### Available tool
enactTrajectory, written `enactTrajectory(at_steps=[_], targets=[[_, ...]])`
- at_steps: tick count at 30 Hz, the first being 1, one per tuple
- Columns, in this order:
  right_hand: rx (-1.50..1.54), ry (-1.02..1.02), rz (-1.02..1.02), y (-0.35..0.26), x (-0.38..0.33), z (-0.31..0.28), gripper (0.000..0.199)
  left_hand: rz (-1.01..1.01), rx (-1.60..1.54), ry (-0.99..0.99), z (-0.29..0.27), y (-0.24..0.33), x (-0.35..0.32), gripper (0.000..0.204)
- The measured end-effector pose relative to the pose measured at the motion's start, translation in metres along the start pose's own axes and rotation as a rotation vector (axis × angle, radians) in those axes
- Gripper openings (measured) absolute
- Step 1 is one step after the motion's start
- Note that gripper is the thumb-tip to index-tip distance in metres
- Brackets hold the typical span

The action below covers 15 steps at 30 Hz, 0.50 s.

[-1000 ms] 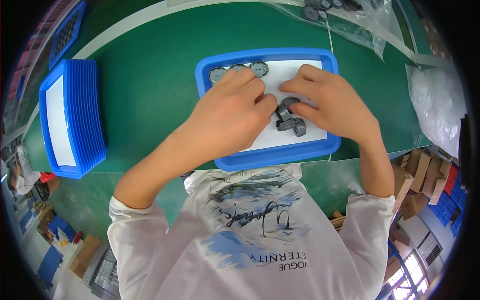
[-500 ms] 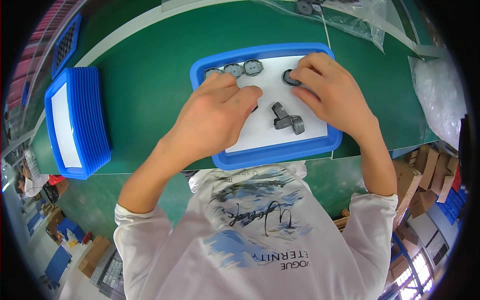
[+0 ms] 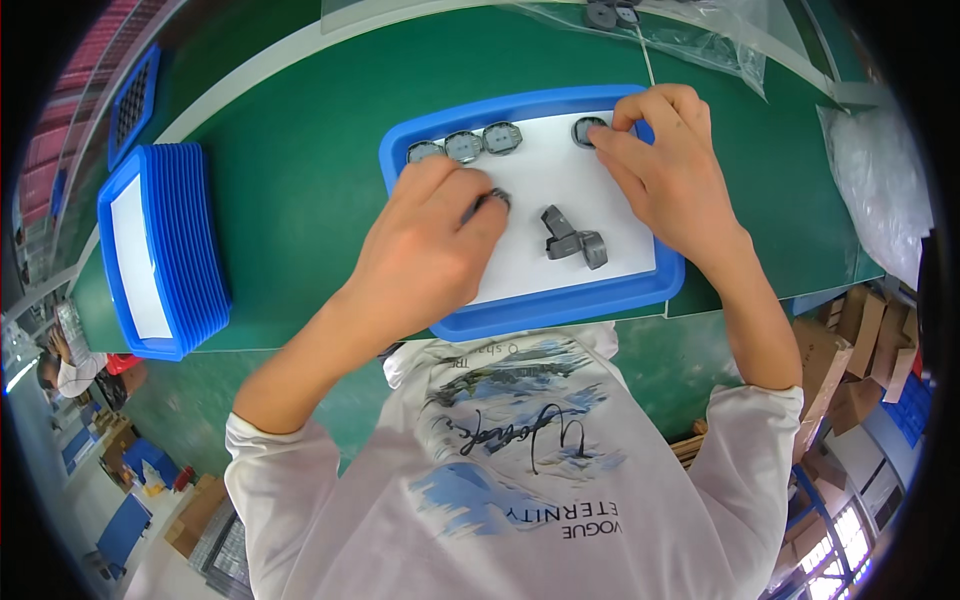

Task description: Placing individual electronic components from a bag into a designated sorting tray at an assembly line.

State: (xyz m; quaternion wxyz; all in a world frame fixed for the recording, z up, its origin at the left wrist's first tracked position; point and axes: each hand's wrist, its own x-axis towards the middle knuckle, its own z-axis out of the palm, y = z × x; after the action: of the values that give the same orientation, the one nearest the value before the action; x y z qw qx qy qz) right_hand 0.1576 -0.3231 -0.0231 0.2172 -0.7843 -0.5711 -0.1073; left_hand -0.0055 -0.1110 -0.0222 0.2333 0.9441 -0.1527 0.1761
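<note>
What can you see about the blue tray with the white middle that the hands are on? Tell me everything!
The blue tray is a flat rectangle with rounded corners, a raised blue rim and a white floor; it looks like plastic. It lies flat on the green table. Small round grey parts sit in a row along its far edge, and a few more lie loose near the middle. The left hand rests on its floor; the right hand touches its far right corner.
</note>
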Motion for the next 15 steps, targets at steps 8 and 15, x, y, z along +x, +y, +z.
enactTrajectory(at_steps=[8, 15], targets=[[0.028, -0.006, -0.030, 0.008, 0.002, 0.003, 0.015, 0.130, 0.066, 0.025, 0.026, -0.008, 0.047, 0.013], [0.041, -0.011, -0.105, 0.010, 0.012, 0.010, 0.010, 0.053, 0.109, 0.047, 0.023, -0.017, 0.050, 0.015]])
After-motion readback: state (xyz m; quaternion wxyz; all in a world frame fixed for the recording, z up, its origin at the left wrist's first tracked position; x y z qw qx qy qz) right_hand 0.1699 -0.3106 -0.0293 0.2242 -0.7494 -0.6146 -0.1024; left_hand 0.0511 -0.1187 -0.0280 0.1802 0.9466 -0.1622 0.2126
